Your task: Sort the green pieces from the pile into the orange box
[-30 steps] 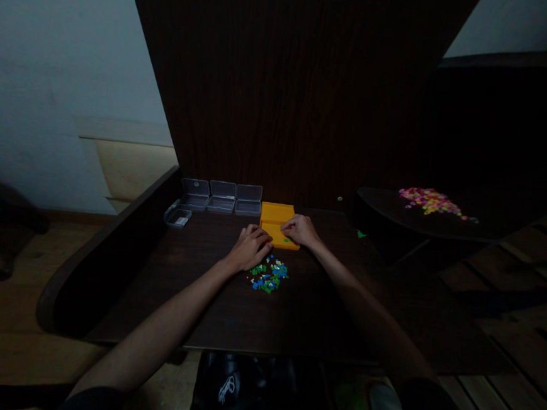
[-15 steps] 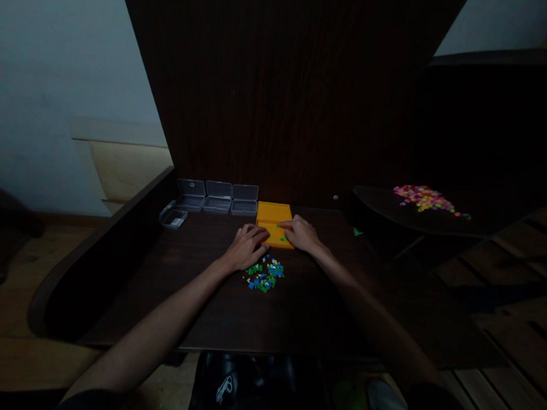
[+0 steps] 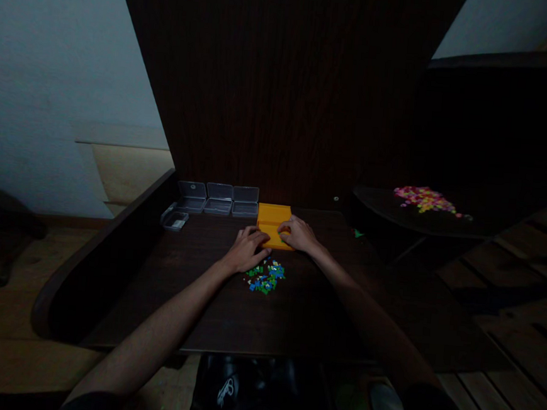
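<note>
A yellow plastic box (image 3: 273, 229) lies on the dark wooden table (image 3: 227, 315), its lid open toward 12 o'clock; a green piece (image 3: 283, 237) shows in its tray, beneath the right hand's fingertips. Taking that box as the dial's centre, three clear plastic boxes (image 3: 217, 206) stand in a row between 9 and 10 o'clock, lids raised, with no contents that I can make out. A fourth clear box (image 3: 175, 222) sits farther out at 9 o'clock, something white in or on it. That makes five boxes — one yellow, four clear.

There are two heaps, their pieces too small to count: blue, green and white toy bricks (image 3: 268, 278) at 6 o'clock, and pink, red and yellow beads (image 3: 428, 199) on a side shelf (image 3: 442, 223) between 2 and 3.

Two hands work here. The left hand (image 3: 246, 251), at 8 o'clock, lays bent fingers over the yellow box's edge; the right hand (image 3: 300, 234), at 3, curls thumb and forefinger over the tray. Whether either pinches a piece, I cannot tell.
</note>
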